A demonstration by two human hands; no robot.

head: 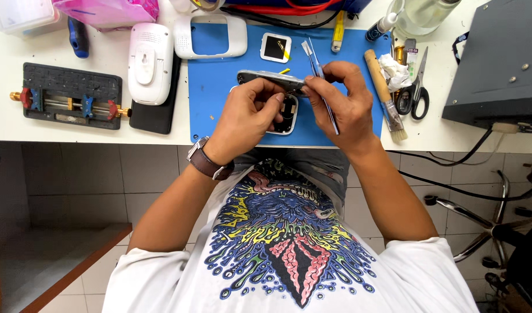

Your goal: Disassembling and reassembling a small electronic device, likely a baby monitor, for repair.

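The grey device shell (271, 79) is clamped edge-on between both hands, long axis left-right, left hand (248, 116) pinching its middle, right hand (341, 98) its right end with tweezers (319, 69).

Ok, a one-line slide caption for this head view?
Left hand steadies a small grey device over a blue mat while the right hand holds tweezers against it.

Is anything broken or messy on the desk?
A white device lies taken apart, its empty front frame beside it on the blue mat. A crumpled tissue sits by the scissors. Nothing looks spilled.
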